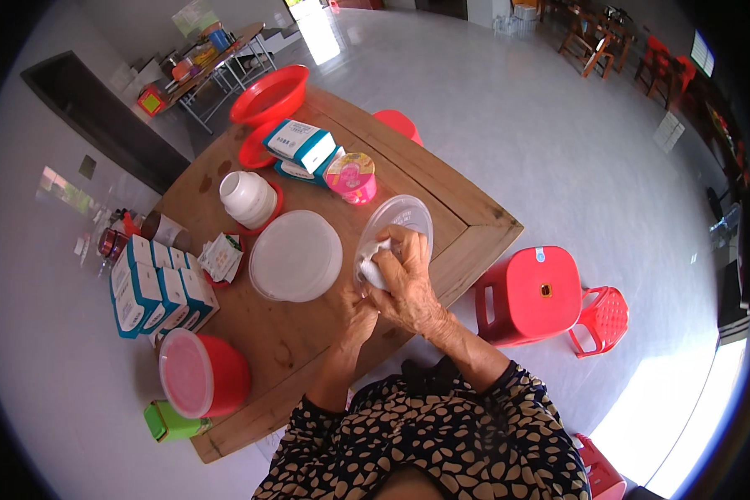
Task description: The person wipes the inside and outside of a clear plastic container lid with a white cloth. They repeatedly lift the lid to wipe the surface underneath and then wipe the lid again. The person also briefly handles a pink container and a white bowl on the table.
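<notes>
Over the table's near right side, my left hand point(360, 315) is closed on the near rim of a clear round plastic lid or shallow bowl point(410, 214); I cannot tell which. My right hand point(410, 287) is bunched around a crumpled white tissue point(375, 265), which presses against the clear plastic. Part of the rim and the left fingertips are hidden behind the right hand. Just left of them lies a round, translucent white lid or lidded tub point(296, 254). Beyond the clear plastic stands a pink tub point(354, 179) with a printed lid.
The wooden table point(283, 333) also bears tissue packs point(167, 287), stacked white bowls point(246, 198), a red basin point(271, 96), a red bucket point(204, 372) with a pale lid and a green box point(172, 421). Red stools point(542, 292) stand on the floor to the right.
</notes>
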The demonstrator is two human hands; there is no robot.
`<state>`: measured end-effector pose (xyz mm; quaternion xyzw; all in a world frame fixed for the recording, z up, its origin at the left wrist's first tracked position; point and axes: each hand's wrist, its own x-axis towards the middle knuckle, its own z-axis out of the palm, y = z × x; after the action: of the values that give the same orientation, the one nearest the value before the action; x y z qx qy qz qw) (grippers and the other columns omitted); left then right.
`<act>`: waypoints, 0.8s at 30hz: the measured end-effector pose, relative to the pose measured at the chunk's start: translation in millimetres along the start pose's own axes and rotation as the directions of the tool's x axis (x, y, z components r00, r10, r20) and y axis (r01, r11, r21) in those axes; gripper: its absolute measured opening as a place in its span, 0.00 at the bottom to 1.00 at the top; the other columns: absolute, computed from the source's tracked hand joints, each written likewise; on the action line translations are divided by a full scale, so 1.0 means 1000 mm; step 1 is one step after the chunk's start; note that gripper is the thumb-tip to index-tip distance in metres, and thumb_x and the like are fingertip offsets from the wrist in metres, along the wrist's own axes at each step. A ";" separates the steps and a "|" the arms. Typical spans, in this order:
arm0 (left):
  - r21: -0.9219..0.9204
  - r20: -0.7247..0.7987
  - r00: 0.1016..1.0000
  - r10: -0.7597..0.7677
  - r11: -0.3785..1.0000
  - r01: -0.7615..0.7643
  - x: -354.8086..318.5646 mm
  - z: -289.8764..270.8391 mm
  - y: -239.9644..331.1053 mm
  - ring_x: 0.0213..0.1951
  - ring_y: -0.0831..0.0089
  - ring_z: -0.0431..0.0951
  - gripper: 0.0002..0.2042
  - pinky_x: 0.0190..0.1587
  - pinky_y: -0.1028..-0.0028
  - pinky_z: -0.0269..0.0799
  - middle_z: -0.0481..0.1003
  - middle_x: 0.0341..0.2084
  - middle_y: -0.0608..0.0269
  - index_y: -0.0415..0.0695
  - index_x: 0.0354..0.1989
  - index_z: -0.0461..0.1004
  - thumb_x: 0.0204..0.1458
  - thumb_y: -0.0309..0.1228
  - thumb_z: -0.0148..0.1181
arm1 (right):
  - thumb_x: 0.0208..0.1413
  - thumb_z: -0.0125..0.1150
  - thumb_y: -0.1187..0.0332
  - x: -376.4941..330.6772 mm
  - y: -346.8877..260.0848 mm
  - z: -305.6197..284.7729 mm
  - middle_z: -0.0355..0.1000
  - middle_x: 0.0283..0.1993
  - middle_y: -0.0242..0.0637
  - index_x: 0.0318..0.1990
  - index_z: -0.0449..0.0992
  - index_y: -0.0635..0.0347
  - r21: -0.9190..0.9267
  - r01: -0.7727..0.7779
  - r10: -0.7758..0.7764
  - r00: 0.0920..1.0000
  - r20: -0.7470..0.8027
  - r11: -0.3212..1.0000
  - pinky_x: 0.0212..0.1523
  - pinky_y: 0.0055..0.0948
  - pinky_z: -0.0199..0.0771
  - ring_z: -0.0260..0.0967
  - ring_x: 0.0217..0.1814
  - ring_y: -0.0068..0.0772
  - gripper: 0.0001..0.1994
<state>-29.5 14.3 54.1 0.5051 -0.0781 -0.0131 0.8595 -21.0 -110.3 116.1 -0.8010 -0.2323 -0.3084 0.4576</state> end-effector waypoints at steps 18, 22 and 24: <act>0.192 0.118 0.990 0.082 0.976 -0.103 -0.010 0.013 0.004 0.61 0.70 0.61 0.28 0.61 0.67 0.60 0.60 0.60 0.59 0.39 0.63 0.57 0.51 0.18 0.57 | 0.42 0.62 0.75 0.024 0.019 -0.001 0.62 0.40 0.50 0.40 0.69 0.65 -0.001 -0.208 0.204 0.958 -0.200 0.978 0.44 0.45 0.62 0.60 0.43 0.53 0.15; 0.221 -0.025 0.994 0.105 0.970 -0.097 -0.017 0.004 -0.002 0.56 0.73 0.65 0.24 0.58 0.70 0.64 0.66 0.55 0.63 0.41 0.57 0.64 0.49 0.19 0.61 | 0.33 0.64 0.78 0.009 -0.014 0.007 0.63 0.43 0.46 0.41 0.70 0.63 -0.034 0.001 -0.004 0.997 -0.072 0.999 0.44 0.43 0.62 0.59 0.44 0.50 0.21; 0.219 -0.076 0.994 0.075 0.974 -0.057 -0.019 0.002 0.000 0.56 0.73 0.66 0.24 0.58 0.70 0.65 0.66 0.55 0.63 0.41 0.57 0.65 0.49 0.19 0.61 | 0.33 0.65 0.78 0.010 -0.016 0.002 0.63 0.44 0.45 0.41 0.71 0.63 -0.022 0.040 -0.041 0.999 -0.019 0.999 0.44 0.43 0.61 0.59 0.44 0.49 0.21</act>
<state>-48.5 14.4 53.0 0.5929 -0.0596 0.0452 0.8018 -23.9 -99.4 131.9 -0.7980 -0.2407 -0.3280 0.4447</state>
